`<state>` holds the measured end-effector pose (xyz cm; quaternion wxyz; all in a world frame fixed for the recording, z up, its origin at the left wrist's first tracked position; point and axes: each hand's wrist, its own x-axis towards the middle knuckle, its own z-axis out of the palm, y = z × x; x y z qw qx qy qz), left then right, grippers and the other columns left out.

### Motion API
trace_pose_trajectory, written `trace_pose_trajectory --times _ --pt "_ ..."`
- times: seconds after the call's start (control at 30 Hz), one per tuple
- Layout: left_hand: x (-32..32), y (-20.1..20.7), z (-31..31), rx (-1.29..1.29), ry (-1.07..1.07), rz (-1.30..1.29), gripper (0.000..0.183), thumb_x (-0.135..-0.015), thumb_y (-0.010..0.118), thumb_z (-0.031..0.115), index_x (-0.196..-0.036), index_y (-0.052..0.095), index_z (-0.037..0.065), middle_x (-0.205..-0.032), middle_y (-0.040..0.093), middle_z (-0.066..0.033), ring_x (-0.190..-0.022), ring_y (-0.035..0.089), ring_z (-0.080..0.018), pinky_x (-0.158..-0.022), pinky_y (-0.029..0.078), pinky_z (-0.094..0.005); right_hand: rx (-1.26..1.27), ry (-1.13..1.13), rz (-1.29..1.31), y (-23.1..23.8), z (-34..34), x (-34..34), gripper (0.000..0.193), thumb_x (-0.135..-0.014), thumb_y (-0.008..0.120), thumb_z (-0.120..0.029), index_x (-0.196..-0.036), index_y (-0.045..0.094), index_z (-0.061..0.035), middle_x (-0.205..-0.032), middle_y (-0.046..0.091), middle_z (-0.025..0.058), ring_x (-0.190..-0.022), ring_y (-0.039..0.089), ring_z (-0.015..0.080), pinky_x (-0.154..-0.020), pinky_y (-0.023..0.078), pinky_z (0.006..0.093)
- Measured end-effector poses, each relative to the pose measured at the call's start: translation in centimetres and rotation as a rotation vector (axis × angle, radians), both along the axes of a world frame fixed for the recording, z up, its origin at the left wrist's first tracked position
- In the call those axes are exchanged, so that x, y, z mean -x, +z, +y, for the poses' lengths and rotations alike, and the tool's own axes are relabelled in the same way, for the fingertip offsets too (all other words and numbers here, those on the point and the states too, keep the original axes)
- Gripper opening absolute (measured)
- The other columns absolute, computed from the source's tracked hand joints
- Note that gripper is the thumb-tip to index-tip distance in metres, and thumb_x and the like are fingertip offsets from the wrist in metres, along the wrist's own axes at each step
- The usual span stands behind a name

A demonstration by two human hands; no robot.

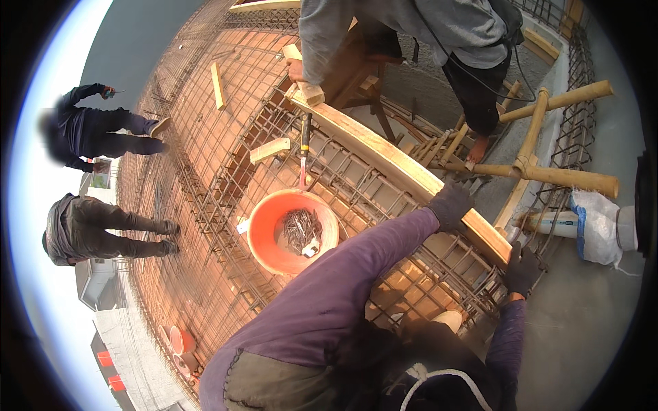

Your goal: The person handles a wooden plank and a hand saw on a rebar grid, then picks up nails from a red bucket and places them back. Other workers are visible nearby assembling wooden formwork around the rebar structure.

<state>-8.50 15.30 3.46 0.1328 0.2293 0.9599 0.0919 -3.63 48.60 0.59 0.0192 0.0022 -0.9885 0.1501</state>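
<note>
A long wooden beam (384,154) runs slantwise over the rebar cage. My left hand (450,205), in a dark glove, grips it near its lower right part. At that beam's near end, my gloved right hand (522,270) is closed about the wood, its far fingers partly hidden. Across from me a co-worker in a grey top (411,34) has a hand (296,70) on a short wood block (310,93) at the beam's other end. A hammer (305,137) with a black and yellow handle rests by an orange bucket (264,236) holding many nails (300,229).
Rebar mesh (212,171) covers the reddish deck. Loose wood pieces (218,85) lie on it. Bamboo poles (562,178) and a pipe wrapped in a white sack (596,226) are at right. Two people (103,133) stand at left; another orange bucket (181,339) sits lower left.
</note>
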Motion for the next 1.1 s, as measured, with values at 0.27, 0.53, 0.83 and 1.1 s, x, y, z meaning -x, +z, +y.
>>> trace_pose_trajectory --times 0.27,0.53,0.83,1.1 --pt "-0.4 -0.3 -0.4 0.021 -0.033 0.056 0.076 -0.085 0.081 0.066 -0.131 0.066 0.008 -0.123 0.067 -0.0153 -0.122 0.062 -0.0351 -0.116 0.040 -0.0541 0.044 -0.005 0.011 0.2 -0.2 -0.2 0.046 -0.107 0.061 -0.046 -0.098 0.073 -0.0028 -0.093 0.073 0.0227 -0.087 0.070 0.0418 -0.080 0.052 0.0529" --pt "0.1 -1.0 -0.2 -0.039 -0.006 0.021 0.070 -0.076 0.085 0.063 -0.120 0.071 0.011 -0.110 0.071 -0.0106 -0.109 0.069 -0.0290 -0.106 0.041 -0.0500 0.082 -0.014 -0.087 1.5 -0.7 0.2 0.042 -0.107 0.061 -0.043 -0.101 0.075 -0.0037 -0.092 0.075 0.0196 -0.086 0.071 0.0392 -0.077 0.052 0.0507" --pt "-4.9 -0.6 -5.6 -0.263 0.290 0.300 0.107 -0.084 0.083 0.062 -0.161 0.040 0.001 -0.161 0.035 -0.0337 -0.154 0.029 -0.0537 -0.130 0.019 -0.0671 0.076 0.047 -0.073 -0.2 0.2 0.2 0.041 -0.111 0.056 -0.040 -0.109 0.075 -0.0033 -0.104 0.074 0.0200 -0.097 0.070 0.0382 -0.086 0.052 0.0492" --pt "-11.5 -1.7 -9.3 -0.043 0.687 0.039 0.120 -0.086 0.079 0.066 -0.167 0.026 -0.004 -0.157 0.037 -0.0358 -0.153 0.029 -0.0556 -0.127 0.020 -0.0687 0.050 0.083 -0.110 -0.7 0.8 0.8 0.039 -0.111 0.056 -0.037 -0.101 0.073 -0.0031 -0.097 0.073 0.0183 -0.090 0.069 0.0390 -0.081 0.050 0.0502"
